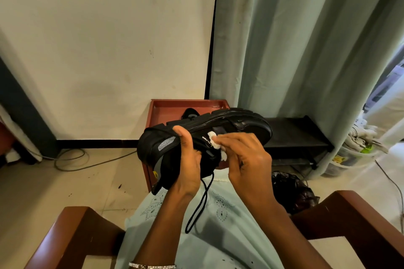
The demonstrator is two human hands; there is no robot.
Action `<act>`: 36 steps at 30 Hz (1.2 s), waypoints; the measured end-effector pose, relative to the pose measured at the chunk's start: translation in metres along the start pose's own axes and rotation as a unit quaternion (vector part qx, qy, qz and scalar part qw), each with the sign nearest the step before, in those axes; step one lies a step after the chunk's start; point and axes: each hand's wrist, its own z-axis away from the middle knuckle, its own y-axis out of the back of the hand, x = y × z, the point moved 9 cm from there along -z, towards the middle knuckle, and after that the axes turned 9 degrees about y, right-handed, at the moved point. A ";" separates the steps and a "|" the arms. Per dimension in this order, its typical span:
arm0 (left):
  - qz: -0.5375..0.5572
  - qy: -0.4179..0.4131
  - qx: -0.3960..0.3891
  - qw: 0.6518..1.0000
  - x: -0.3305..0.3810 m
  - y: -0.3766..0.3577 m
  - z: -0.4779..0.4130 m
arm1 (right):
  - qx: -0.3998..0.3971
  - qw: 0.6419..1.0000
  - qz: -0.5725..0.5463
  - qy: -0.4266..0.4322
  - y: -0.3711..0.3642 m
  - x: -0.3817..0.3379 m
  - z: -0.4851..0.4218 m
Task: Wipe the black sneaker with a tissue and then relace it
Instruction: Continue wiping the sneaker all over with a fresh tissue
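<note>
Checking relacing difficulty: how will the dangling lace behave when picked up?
The lace is probably floppy: it hangs in a slack loop below the sneaker. Likely light, being thin cord; it may swing as the sneaker moves.

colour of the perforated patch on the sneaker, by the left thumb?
Light grey; the perforated patch stands out on the black sneaker. Head view.

The tiled floor (43,181) bears a red-brown stand (166,109) — a black object (189,113) lies on its top.
</note>
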 end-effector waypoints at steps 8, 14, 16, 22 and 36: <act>-0.046 -0.006 -0.018 0.999 -0.001 -0.005 0.001 | -0.003 1.000 -0.014 0.012 0.000 -0.014 -0.015; -0.068 -0.030 0.018 0.997 0.003 0.008 0.000 | -0.028 0.998 -0.045 0.035 -0.003 -0.030 -0.014; -0.042 -0.017 0.007 0.999 0.003 0.008 0.000 | -0.032 0.997 -0.060 0.029 0.001 -0.028 -0.004; -0.037 -0.007 -0.038 0.999 0.001 -0.005 0.001 | -0.031 0.997 -0.059 0.023 0.006 -0.025 -0.005; -0.125 -0.051 -0.051 0.990 -0.006 -0.006 -0.002 | -0.190 0.977 -0.073 0.069 -0.002 -0.033 -0.029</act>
